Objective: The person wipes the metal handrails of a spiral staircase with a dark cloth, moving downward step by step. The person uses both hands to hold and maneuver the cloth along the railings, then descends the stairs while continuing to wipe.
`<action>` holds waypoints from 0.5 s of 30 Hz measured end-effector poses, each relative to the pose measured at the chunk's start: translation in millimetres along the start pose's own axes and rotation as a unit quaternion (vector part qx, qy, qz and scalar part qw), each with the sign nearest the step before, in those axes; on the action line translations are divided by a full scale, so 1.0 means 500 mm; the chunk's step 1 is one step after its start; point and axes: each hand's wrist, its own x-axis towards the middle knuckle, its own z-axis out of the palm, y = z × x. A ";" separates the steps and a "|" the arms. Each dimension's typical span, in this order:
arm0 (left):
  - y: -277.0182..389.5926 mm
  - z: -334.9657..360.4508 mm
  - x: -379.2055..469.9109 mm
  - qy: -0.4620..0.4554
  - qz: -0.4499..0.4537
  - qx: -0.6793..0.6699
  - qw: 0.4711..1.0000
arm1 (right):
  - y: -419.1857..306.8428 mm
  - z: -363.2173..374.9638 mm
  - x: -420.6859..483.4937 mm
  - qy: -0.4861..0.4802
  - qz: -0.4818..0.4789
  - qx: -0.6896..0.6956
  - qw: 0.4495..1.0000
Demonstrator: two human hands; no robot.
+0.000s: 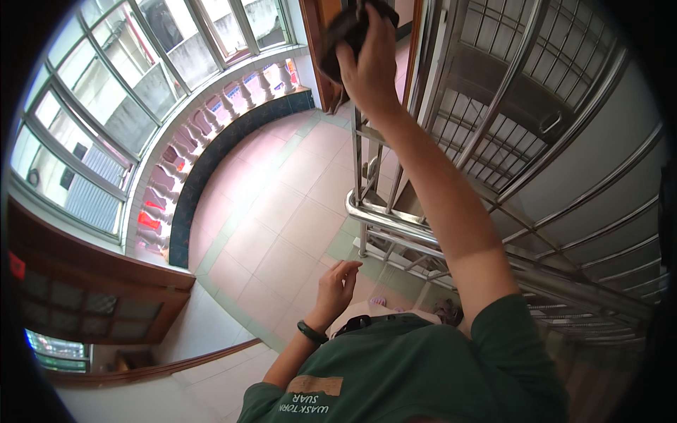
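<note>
My right hand [370, 74] is raised at the top of the view and grips a dark cloth [338, 47], held up beside the metal bars. The cloth looks bunched, and part of it hides behind the fingers. Low in front of my waist is my left hand [339, 283], with its fingers bent, the thumb near the fingertips and nothing visible in it. A dark bracelet [312, 332] circles the left wrist. Under my right forearm runs a shiny stainless steel handrail [391, 215] with a rounded end.
A barred metal door [502, 106] stands at the upper right, behind the railing. Tiled floor [285, 211] stretches to a curved balustrade [211, 117] below tall windows [153, 79]. A brown wooden door [95, 296] with panes is at the lower left. My feet are beside the railing's base.
</note>
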 end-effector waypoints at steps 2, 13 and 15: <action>-0.002 0.001 -0.005 -0.002 -0.005 -0.002 1.000 | 0.024 0.034 0.018 -0.038 0.074 0.050 0.995; -0.028 0.011 -0.020 -0.043 -0.063 0.005 0.997 | 0.056 -0.068 -0.313 -0.302 -0.033 -0.364 0.880; -0.035 0.017 -0.004 -0.052 -0.031 0.010 0.998 | 0.058 -0.099 -0.306 -0.353 -0.066 -0.341 0.869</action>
